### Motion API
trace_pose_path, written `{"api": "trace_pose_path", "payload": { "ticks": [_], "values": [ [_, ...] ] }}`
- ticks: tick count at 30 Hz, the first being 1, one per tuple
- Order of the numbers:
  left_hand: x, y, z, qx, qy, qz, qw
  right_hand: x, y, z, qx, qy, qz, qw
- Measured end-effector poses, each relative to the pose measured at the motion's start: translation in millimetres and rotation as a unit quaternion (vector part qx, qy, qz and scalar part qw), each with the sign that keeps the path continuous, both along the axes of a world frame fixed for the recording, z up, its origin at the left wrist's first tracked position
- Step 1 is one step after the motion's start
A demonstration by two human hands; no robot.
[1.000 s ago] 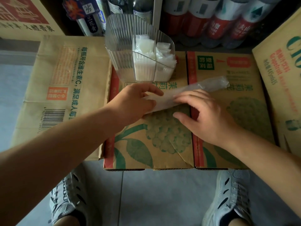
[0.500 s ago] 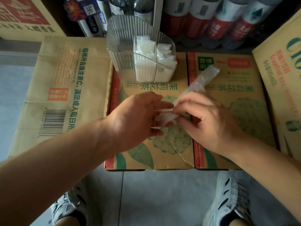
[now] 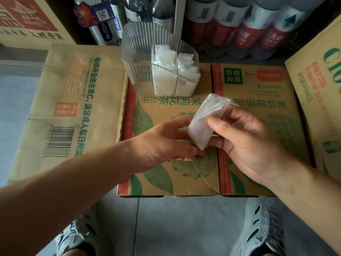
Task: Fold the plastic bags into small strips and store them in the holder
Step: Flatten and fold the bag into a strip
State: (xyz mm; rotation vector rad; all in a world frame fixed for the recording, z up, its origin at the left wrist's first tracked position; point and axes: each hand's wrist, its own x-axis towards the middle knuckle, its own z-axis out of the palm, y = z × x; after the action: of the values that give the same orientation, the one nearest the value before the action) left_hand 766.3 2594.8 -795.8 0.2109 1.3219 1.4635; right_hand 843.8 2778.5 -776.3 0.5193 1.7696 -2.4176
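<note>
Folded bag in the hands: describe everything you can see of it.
The folded bag is translucent, milky-white plastic, folded into a short flat strip with a looser, clearer flap at its upper end. It is held over the cardboard box, tilted, with the upper end pointing up and to the right. The right hand pinches it between thumb and fingers near the middle. The left hand reaches its lower corner with its fingertips; whether they grip it is unclear.

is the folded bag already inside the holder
No, the right hand pinches the folded bag over the cardboard box, short of the holder.
</note>
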Motion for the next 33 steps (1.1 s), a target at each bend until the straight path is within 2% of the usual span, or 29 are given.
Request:
{"api": "trace_pose_path", "payload": {
  "ticks": [5,7,9,12,17,26,33],
  "values": [
    [1.7,3.6,0.5,-0.037,-0.011,0.018,0.999,-2.5,2.0,6.0,-0.022,0.003,-0.018,1.0],
    [2.6,4.7,2.4,-0.071,-0.006,0.035,0.997,-4.9,7.9,5.6,0.01,-0.008,-0.035,0.999],
    [3.6,6.2,3.9,-0.113,0.002,0.058,0.992,-8.0,18.2,-0.4,0.127,-0.045,-0.053,0.989],
    [3.5,9.8,2.9,-0.156,0.007,0.074,0.985,-13.7,31.0,-9.0,0.33,-0.098,-0.048,0.938],
    [4.2,14.6,2.7,-0.184,0.023,0.081,0.979,-27.4,35.0,-11.5,0.445,-0.098,0.008,0.89],
    [6.7,16.7,6.0,-0.188,0.031,0.091,0.978,-42.9,42.0,-17.3,0.527,-0.081,0.031,0.845],
    [7.9,15.0,1.3,-0.185,0.053,0.092,0.977,-50.6,42.3,-14.4,0.538,-0.111,0.058,0.834]
  ]
}}
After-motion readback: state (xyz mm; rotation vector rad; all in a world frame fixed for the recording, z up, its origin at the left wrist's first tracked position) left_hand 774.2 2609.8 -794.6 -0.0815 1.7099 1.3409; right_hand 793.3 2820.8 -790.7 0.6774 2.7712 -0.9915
